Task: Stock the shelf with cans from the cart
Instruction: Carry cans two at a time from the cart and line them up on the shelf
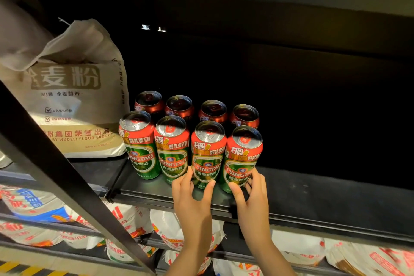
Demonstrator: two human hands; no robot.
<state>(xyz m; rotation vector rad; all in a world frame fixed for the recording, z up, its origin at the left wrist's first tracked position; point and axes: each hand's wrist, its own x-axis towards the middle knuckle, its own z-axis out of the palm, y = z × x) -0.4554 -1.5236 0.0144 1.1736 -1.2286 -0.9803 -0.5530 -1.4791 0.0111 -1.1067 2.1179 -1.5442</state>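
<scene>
Head view: two "TSINGTAO" cans on the black shelf (313,188) are being gripped, the third can (207,154) by the left hand (190,195), the fourth can (242,159) by the right hand (253,195); a "WUDELI FLOUR GROUP" sack (74,96) is standing beside the row.

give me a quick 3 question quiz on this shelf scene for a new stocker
1. True or false: the green and red beer cans stand in two rows of four on the black metal shelf.
2. Which front-row can does the left hand wrap? A) first from left B) second C) third D) fourth
3. Fill in: the beige paper flour sack stands to the ____ of the cans.

Key
1. True: four in front, four behind, all upright.
2. C; the right hand grips the fourth can.
3. left
</scene>
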